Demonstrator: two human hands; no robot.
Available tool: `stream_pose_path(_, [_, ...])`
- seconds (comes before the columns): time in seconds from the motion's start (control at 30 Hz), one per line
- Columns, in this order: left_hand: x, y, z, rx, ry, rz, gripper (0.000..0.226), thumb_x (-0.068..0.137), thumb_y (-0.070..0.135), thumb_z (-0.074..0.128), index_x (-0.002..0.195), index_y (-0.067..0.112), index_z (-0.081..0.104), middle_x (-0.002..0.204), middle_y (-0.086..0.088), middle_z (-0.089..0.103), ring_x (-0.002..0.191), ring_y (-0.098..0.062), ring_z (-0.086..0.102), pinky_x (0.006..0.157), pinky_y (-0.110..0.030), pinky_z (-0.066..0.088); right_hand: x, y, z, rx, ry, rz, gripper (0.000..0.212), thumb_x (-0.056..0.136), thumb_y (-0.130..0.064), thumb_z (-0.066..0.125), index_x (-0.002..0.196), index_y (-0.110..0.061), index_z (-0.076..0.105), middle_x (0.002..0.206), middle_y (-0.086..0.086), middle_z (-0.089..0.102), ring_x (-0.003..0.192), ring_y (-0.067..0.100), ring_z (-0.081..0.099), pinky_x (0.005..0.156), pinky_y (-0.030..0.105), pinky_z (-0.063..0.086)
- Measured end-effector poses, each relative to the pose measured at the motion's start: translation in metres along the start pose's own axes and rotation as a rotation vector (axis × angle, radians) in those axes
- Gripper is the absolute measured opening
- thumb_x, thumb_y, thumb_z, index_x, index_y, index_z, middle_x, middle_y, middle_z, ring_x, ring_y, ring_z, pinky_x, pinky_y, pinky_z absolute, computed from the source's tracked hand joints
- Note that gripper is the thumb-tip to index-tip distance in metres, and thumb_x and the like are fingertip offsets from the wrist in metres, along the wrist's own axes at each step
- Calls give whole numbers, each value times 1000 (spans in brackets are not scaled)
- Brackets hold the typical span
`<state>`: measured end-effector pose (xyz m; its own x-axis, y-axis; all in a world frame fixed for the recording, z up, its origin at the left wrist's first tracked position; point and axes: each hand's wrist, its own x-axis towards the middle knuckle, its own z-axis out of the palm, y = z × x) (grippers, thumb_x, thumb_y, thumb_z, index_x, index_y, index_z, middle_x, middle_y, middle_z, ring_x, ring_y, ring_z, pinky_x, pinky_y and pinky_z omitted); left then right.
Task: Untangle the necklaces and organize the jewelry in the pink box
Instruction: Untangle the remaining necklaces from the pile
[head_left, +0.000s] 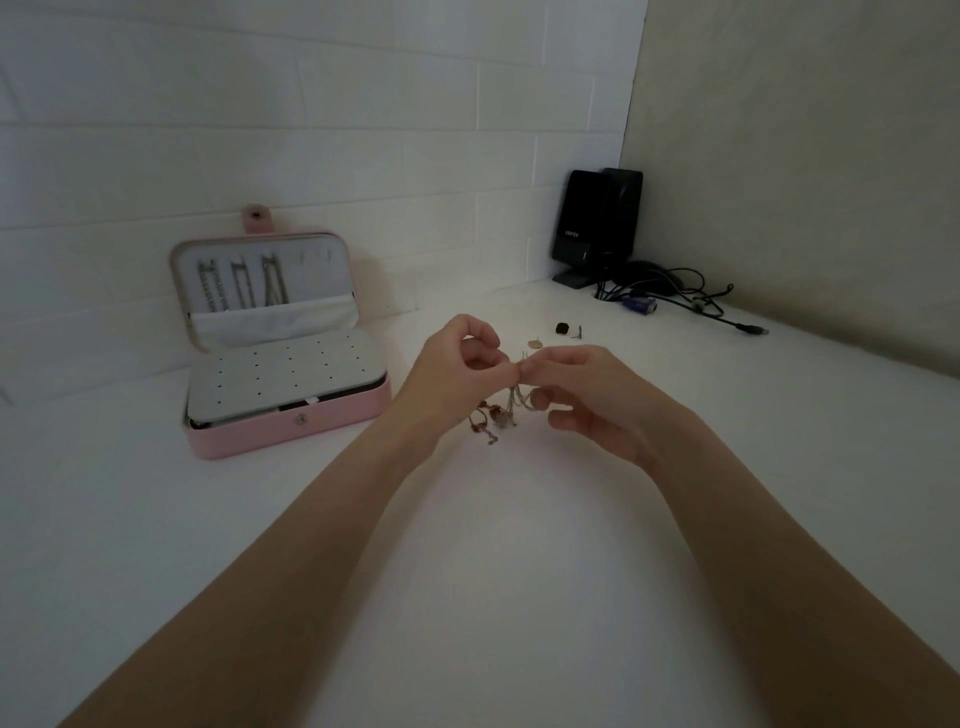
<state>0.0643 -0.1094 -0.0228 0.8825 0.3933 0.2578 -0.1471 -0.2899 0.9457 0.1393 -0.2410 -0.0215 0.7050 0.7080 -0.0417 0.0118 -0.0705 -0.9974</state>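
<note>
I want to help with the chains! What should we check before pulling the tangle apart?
1. Left hand pinches the tangled necklaces: ok.
2. Right hand pinches them too: ok.
3. Tangle loosened: not ok, still bunched.
4. Pink box open: ok.
5. Free hook in the lid: cannot tell.
6. Small loose pieces away from the table edge: ok.

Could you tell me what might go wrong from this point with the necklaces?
Both hands, left hand and right hand, pinch the tangled necklaces close together, so a hard pull could tighten the knot or snap a chain. The dangling end hangs just above the table and may snag. The loose earrings lie just beyond the hands and could be knocked away.
</note>
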Motion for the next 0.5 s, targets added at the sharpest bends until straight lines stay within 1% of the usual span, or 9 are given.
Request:
stream_pose_path(0.07, [1,0,-1,3,-21,11,22,80,1,60,83,19,48,70,6,61,64,-7,54,62,-13,43,0,-1,2,58,-44,45,10,85,-6,61,77,-10,67,71,-4,59,58,8,49,45,16,35])
stream_pose_path(0.13, [1,-1,-1,-15,-39,6,21,80,0,58,83,18,49,69,6,61,64,-8,54,65,-16,43,-1,-2,5,107,-43,85,13,83,-5,61,72,-12,64,68,-4,58,56,9,47,45,18,30])
stream_pose_path(0.2, [1,-2,0,-44,-57,-15,20,82,0,58,83,18,49,64,11,61,60,-7,53,68,-20,44,0,-3,6,134,-16,95,10,82,-4,59,75,-11,61,68,-5,56,55,8,45,45,19,27])
stream_pose_path(0.3, [2,0,3,-80,-39,-55,17,84,3,57,83,18,49,54,15,58,54,-4,51,66,-22,46,2,-2,8,132,32,92,4,81,-5,58,84,-8,58,73,-2,54,55,8,44,42,17,28])
stream_pose_path(0.37, [2,2,4,-127,1,-82,16,84,4,57,82,18,48,58,12,57,56,-8,49,65,-23,46,3,-1,7,138,68,94,7,82,-7,58,89,-8,57,81,0,53,56,9,45,42,17,30])
stream_pose_path(0.4, [2,2,4,-163,17,-98,16,84,4,57,82,17,47,63,7,57,59,-10,49,65,-24,48,4,-1,8,148,77,91,7,82,-8,57,90,-8,56,84,1,52,56,9,45,41,17,31])
stream_pose_path(0.5, [1,3,3,-218,39,-135,16,85,3,57,84,16,46,69,0,55,59,-12,51,68,-26,52,3,-2,10,172,83,76,6,82,-7,56,88,-8,54,82,2,52,58,10,47,43,18,32])
